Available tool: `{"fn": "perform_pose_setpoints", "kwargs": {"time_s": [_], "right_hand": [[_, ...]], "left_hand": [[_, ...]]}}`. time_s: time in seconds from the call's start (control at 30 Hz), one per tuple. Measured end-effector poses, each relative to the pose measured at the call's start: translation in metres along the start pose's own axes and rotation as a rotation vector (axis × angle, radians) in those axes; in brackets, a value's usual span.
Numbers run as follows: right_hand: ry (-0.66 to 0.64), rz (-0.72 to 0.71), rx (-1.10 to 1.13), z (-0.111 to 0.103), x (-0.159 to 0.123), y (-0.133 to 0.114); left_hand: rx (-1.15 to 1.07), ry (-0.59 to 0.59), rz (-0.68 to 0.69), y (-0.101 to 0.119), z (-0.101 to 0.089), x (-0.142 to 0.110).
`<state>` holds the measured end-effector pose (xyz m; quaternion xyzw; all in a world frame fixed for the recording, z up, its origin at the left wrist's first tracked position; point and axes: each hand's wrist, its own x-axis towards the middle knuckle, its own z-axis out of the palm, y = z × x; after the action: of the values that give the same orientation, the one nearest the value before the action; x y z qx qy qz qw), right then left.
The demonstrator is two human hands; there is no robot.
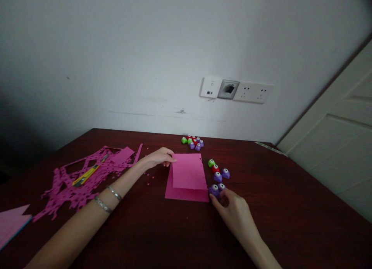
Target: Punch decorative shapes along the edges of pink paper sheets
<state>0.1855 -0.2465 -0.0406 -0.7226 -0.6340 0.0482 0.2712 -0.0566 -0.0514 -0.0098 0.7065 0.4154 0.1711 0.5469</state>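
A folded sheet of pink paper (pixel 188 172) lies in the middle of the table, its upper layer slightly raised over the lower one. Small notches show along its right edge. My left hand (pixel 161 156) pinches the upper left corner of this paper between thumb and fingers. At the paper's lower right, my right hand (pixel 232 209) has its thumb and fingers closed around a purple craft punch (pixel 214 190) with a white button. Another purple punch (pixel 221 187) sits right beside it, close to my fingertips. Just beyond stand a green punch (pixel 211 163), a red punch (pixel 215 168) and two more purple ones.
More small punches (pixel 193 142) cluster near the wall. To the left, a yellow utility knife (pixel 87 175) rests on a tangle of pink paper scraps (pixel 64 187), with tiny cut-out bits scattered about. A light pink paper (pixel 13 224) lies at the left edge. Sockets (pixel 252 92) are on the wall.
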Motion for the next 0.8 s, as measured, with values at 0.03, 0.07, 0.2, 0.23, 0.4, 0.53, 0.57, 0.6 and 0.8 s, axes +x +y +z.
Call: {"fn": "perform_pose_setpoints", "kwargs": {"time_s": [0.03,0.07,0.2,0.23,0.4,0.53,0.57,0.6,0.8], "right_hand": [[0.004,-0.004,0.003,0.0003,-0.0001,0.0002],[0.009,-0.008,0.006,0.0007,-0.0002,0.0004],[0.016,-0.036,0.012,0.0023,-0.0007,0.0010],[0.016,-0.040,0.013,0.0027,-0.0009,0.0011],[0.033,-0.056,0.017,0.0043,-0.0013,0.0019],[0.029,-0.050,0.010,0.0047,-0.0014,0.0017],[0.027,-0.047,0.009,0.0048,-0.0015,0.0016],[0.028,-0.048,0.008,0.0050,-0.0016,0.0016],[0.036,-0.057,0.003,0.0052,-0.0015,0.0005]], "left_hand": [[-0.002,0.001,0.004,-0.0010,-0.0002,0.0007],[-0.001,0.002,0.006,-0.0018,-0.0003,0.0013],[0.000,0.002,0.002,-0.0040,-0.0001,0.0029],[-0.001,0.001,0.001,-0.0045,0.0000,0.0031],[-0.023,-0.007,0.011,-0.0070,0.0006,0.0038],[-0.025,-0.012,-0.006,-0.0062,0.0024,0.0032],[-0.024,-0.013,-0.012,-0.0057,0.0031,0.0031],[-0.022,-0.014,-0.017,-0.0053,0.0038,0.0030],[-0.039,-0.017,-0.024,-0.0067,0.0077,0.0043]]}}
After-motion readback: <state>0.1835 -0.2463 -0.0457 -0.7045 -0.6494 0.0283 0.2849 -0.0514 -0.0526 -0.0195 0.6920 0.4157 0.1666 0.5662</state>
